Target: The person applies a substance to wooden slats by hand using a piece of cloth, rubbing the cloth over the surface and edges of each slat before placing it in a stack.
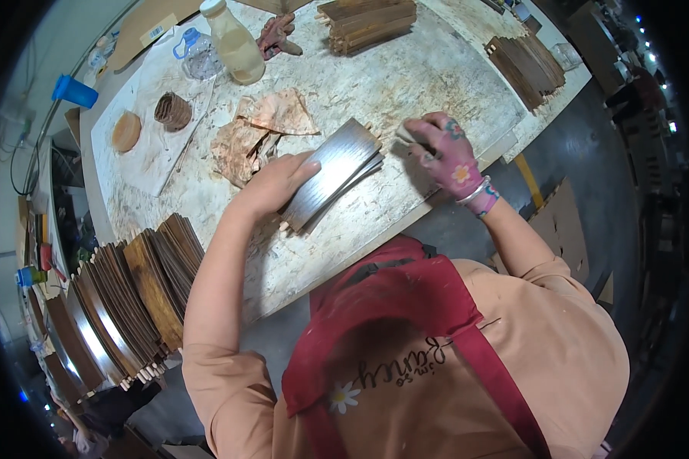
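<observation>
The left hand [279,186] is lying flat with open fingers on top of a small stack of grey-stained wood slats [334,174], pinning it to the chipboard workbench [406,76] — palm down, not gripping around anything. The right hand [445,153], wearing a pink flowered glove, is sitting just right of the stack's far end with the fingers curled in; it's looking like it's pinching something small, but I can't tell what. The two hands are sitting apart, one at each end of the stack. Just behind the stack, stained brown rags [256,134] are lying crumpled, and further back from it a plastic bottle of pale liquid [233,42] is standing upright. Left of the stack, past the bench edge, a big fan of dark brown slats [126,294] is leaning in a row — more bundles [367,23] are sitting at the far side.
</observation>
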A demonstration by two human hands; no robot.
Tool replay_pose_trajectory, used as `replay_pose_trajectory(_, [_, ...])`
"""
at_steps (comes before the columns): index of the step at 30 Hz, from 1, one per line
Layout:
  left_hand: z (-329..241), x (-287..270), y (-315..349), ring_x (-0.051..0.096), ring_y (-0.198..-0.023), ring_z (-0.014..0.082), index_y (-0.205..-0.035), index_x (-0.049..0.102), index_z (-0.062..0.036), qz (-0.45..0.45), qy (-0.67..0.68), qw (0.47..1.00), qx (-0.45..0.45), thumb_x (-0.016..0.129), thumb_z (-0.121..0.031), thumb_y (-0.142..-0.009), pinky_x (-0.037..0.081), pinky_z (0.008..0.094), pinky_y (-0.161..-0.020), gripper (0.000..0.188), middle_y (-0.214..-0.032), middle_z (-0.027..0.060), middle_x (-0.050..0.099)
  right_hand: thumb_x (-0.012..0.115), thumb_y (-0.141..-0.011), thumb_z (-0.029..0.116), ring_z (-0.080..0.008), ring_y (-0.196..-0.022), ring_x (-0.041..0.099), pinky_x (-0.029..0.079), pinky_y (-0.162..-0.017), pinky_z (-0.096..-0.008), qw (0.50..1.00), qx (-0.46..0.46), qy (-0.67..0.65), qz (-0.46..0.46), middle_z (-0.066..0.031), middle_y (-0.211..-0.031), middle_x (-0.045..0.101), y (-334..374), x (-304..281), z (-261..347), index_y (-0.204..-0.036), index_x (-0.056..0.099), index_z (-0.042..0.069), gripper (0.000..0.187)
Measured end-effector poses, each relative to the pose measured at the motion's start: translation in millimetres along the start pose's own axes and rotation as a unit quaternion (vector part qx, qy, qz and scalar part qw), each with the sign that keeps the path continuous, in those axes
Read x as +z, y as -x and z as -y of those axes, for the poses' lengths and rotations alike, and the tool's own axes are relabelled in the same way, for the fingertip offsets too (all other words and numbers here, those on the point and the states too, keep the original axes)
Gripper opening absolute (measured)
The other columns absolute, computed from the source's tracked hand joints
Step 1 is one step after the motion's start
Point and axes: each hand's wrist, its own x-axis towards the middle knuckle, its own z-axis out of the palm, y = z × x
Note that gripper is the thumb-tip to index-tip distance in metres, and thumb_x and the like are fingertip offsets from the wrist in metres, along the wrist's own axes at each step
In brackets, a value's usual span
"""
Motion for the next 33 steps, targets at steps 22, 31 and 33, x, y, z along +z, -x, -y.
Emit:
replay_pose_trajectory(22, [-76.2, 134.7, -10.8, 0.053, -0.119, 0.0356, -0.128, 0.056, -0.0052, -0.335, -0.278, 0.899, -0.041, 0.050, -0.013, -0.088, 0.041, 0.0505, -0.101, 0.041, -0.125, 0.0221, 0.056, 0.061, -0.081, 0.022, -0.0291, -0.090, 0.063, 0.052, -0.074, -0.0413, 0.816, -0.380, -0.047, 0.433, -0.0085, -0.098, 0.061, -121.7, 71.5, 153.1, -0.104, 0.065, 0.019, 0.024])
replay_pose_trajectory(31, [-88.9, 103.9, 5.1, 0.034, -0.137, 0.0334, -0.144, 0.043, -0.0144, -0.324, -0.237, 0.914, -0.062, 0.068, -0.037, -0.082, 0.027, 0.0572, -0.109, 0.070, -0.142, 0.0134, 0.042, 0.065, -0.089, 0.024, -0.0303, -0.104, 0.060, 0.049, -0.090, -0.0385, 0.894, -0.317, -0.224, 0.223, -0.0129, -0.112, 0.062, -145.2, 44.8, 101.6, -0.117, 0.064, 0.008, 0.033])
replay_pose_trajectory(33, [-84.5, 85.7, 15.0, 0.040, -0.131, 0.0338, -0.144, 0.043, -0.0162, -0.320, -0.247, 0.910, -0.097, 0.076, -0.035, -0.076, 0.033, 0.0528, -0.103, 0.078, -0.137, 0.0182, 0.045, 0.067, -0.089, 0.024, -0.0256, -0.103, 0.061, 0.049, -0.090, -0.0345, 0.911, -0.265, -0.271, 0.161, -0.0113, -0.112, 0.063, -140.0, 26.1, 67.9, -0.120, 0.064, 0.007, 0.035])
